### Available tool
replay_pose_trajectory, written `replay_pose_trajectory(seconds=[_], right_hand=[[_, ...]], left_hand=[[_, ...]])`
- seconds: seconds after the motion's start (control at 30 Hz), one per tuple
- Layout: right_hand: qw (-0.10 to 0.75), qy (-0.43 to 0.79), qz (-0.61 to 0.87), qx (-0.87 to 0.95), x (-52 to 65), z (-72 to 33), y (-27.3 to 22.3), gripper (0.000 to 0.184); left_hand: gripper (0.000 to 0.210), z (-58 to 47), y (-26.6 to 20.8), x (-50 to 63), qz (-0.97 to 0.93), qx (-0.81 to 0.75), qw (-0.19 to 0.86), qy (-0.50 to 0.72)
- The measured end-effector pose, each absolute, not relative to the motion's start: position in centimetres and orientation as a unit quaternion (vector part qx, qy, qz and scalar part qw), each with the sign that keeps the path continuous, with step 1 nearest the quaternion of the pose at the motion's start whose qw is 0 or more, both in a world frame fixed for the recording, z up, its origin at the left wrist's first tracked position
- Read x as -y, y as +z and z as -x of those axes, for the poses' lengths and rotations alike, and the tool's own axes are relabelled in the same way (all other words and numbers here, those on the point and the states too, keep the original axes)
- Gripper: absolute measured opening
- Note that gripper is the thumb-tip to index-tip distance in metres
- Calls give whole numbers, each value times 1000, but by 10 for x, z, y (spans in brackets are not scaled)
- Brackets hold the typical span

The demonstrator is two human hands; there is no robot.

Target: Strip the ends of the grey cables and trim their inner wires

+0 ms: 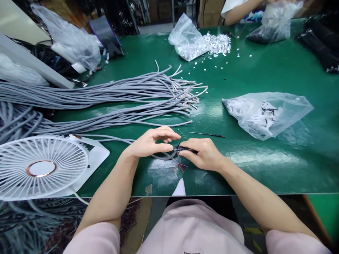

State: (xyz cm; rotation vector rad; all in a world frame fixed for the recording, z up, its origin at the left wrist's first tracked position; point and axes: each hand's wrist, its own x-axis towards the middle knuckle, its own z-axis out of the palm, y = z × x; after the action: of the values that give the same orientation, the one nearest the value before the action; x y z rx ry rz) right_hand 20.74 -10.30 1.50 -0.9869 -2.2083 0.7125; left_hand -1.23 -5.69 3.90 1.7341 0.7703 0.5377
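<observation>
My right hand pinches a dark, slim tool, possibly tweezers, mostly covered by the fingers. Its tip meets the end of a grey cable, where the curved cable stops between my hands. Thin red, blue and other coloured wires fan out just below the tip. My left hand hovers over the cable, its thumb and fingers apart with a gap between them. Whether the left thumb touches the cable, I cannot tell. A thin black-handled pick lies on the green table beyond my right hand.
Bundles of grey cables stretch across the left side. A white fan sits front left. One clear bag of white pieces lies right; another bag spills small shiny pieces. Across the table, a person's arm is beside a plastic bag.
</observation>
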Motion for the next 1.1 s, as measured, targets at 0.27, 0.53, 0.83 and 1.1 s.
replay_pose_trajectory(seconds=[0.27, 0.53, 0.83, 1.1], right_hand=[[293, 265, 373, 839, 108, -205, 22, 24], [297, 308, 369, 825, 105, -207, 18, 22], [424, 369, 456, 690, 94, -214, 31, 24], [460, 453, 385, 660, 107, -193, 31, 37]], left_hand=[[7, -3, 33, 62, -719, -314, 545, 296], [10, -3, 24, 60, -658, -332, 586, 335], [17, -17, 11, 57, -502, -366, 599, 506], [16, -28, 12, 71, -595, -328, 558, 477]])
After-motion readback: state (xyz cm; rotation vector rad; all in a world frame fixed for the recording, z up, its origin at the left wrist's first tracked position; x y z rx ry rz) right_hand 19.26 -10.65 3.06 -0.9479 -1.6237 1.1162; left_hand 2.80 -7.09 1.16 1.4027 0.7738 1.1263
